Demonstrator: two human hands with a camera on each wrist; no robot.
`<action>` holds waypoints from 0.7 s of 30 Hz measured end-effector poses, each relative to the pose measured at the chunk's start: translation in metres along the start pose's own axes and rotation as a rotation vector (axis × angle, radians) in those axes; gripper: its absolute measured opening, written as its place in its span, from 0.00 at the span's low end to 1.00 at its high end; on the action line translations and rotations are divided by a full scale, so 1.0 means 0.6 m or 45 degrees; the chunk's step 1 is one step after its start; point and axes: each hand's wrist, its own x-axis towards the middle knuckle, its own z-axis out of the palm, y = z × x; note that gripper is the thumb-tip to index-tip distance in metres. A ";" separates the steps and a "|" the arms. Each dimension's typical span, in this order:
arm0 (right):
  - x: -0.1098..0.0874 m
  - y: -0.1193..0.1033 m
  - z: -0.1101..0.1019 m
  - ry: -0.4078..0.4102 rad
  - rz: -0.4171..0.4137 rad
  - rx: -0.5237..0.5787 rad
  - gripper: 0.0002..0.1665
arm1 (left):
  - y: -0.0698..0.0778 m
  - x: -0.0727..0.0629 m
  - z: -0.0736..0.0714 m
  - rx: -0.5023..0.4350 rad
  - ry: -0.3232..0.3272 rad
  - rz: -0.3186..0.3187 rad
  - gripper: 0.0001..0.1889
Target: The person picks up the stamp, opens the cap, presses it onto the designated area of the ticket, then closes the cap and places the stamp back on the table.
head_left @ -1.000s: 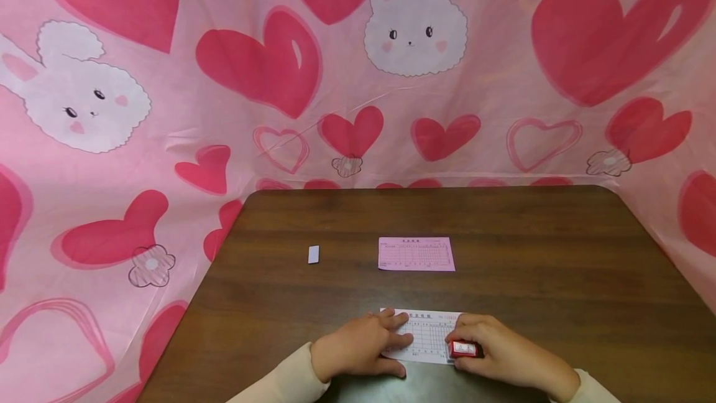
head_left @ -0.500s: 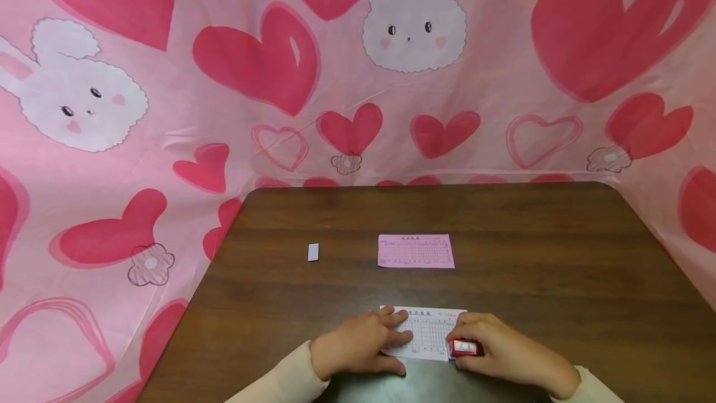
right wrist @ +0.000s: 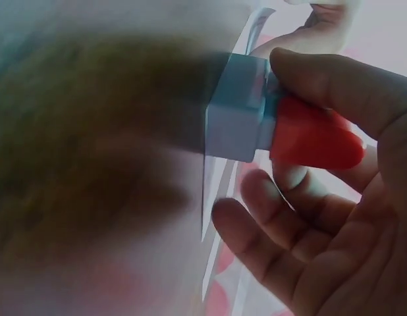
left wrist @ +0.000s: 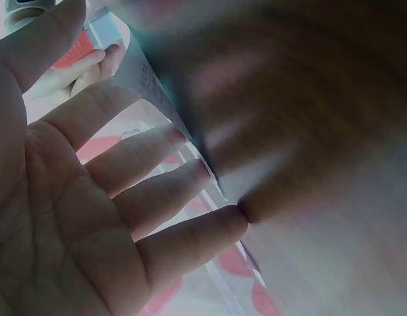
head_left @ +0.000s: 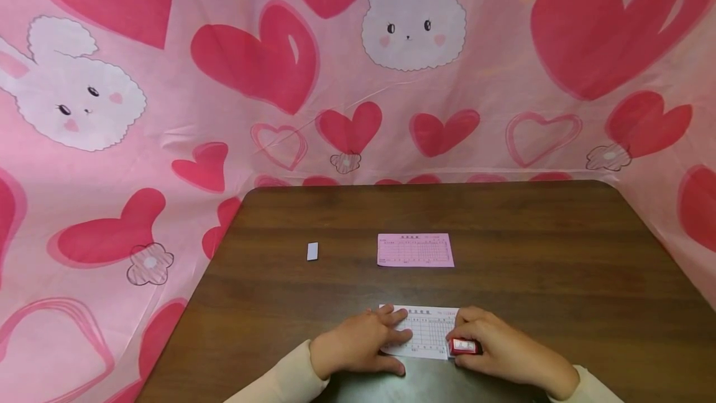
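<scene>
In the head view a white printed form [head_left: 426, 332] lies near the front of the table. My left hand [head_left: 358, 344] rests on its left part with fingers spread and straight. Over the form's lower right corner, my right hand [head_left: 500, 348] grips a red stamp [head_left: 463, 346] between thumb and fingers. The right wrist view shows the stamp's red handle [right wrist: 315, 135] and its pale grey base [right wrist: 235, 108], which stands right at the paper. There, the other fingers curl loosely below the handle. The left wrist view shows the left palm [left wrist: 78, 204] with its fingertips on the paper's edge.
Farther back on the brown wooden table [head_left: 531, 235] lies a pink printed form [head_left: 416, 250]. To its left is a small white rectangular piece [head_left: 312, 251]. A pink curtain [head_left: 335, 92] with hearts and rabbits hangs behind and beside the table.
The head view has tilted slightly, so the scene sits a little higher. The right hand's upper fingers have shifted slightly on the stamp, which stays at the same corner. The left hand keeps its place.
</scene>
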 end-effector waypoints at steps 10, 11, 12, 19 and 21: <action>0.007 -0.009 -0.005 -0.027 0.045 -0.118 0.13 | -0.001 0.000 0.002 0.010 0.000 -0.003 0.33; 0.007 -0.010 -0.006 -0.039 0.069 -0.109 0.14 | -0.001 0.000 0.002 0.016 0.003 0.000 0.33; 0.009 -0.011 -0.007 -0.049 0.091 -0.101 0.15 | 0.000 0.000 0.002 0.019 0.003 0.000 0.33; 0.016 -0.018 -0.013 -0.108 0.226 0.015 0.20 | 0.004 0.000 -0.001 0.036 -0.010 -0.016 0.33; 0.017 -0.019 -0.014 -0.117 0.240 0.053 0.19 | 0.004 0.000 -0.002 0.031 -0.015 -0.020 0.33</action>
